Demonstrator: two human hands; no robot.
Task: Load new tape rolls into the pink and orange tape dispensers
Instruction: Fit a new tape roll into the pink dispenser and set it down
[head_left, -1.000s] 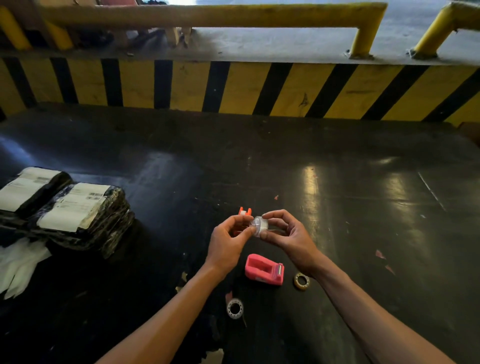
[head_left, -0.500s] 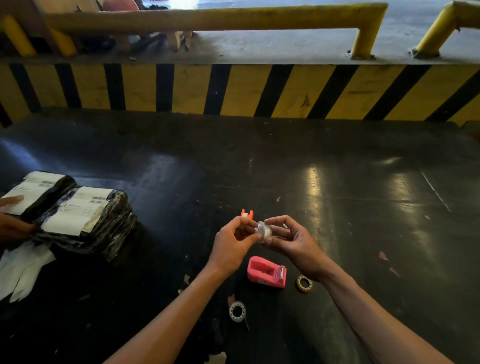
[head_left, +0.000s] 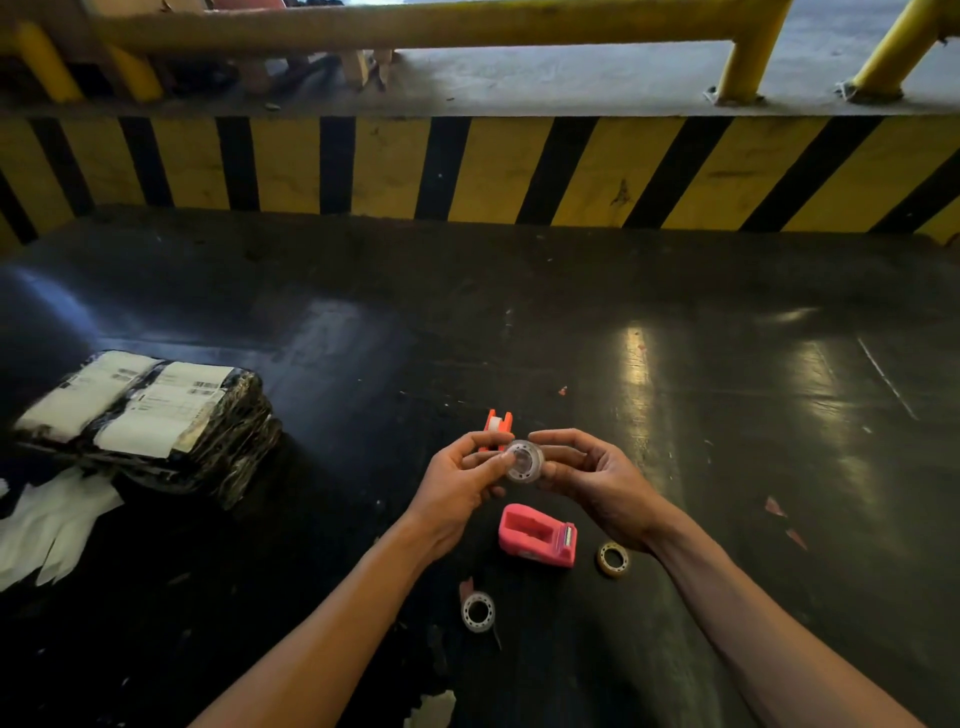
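Note:
Both hands hold a small clear tape roll (head_left: 524, 460) above the dark table. My left hand (head_left: 462, 480) pinches its left side with thumb and fingertips; my right hand (head_left: 597, 483) grips its right side. The orange dispenser (head_left: 496, 427) stands just behind my left fingers, partly hidden, with a white roll in it. The pink dispenser (head_left: 537, 535) lies on the table below my hands, its slot bare. A yellowish tape ring (head_left: 613, 559) lies to its right, by my right wrist. A white perforated tape core (head_left: 478, 612) lies near my left forearm.
A stack of black wrapped parcels with white labels (head_left: 150, 415) sits at the left of the table (head_left: 727, 415), with white plastic sheets (head_left: 52, 525) in front of it. A yellow-and-black striped curb (head_left: 519, 171) and yellow railing (head_left: 415, 28) bound the far edge. Paper scraps (head_left: 776, 506) lie right.
The tape roll has turned so its open centre faces the camera. A person's hand seen at the left by the parcels half a second ago is gone. My hands stay in about the same place.

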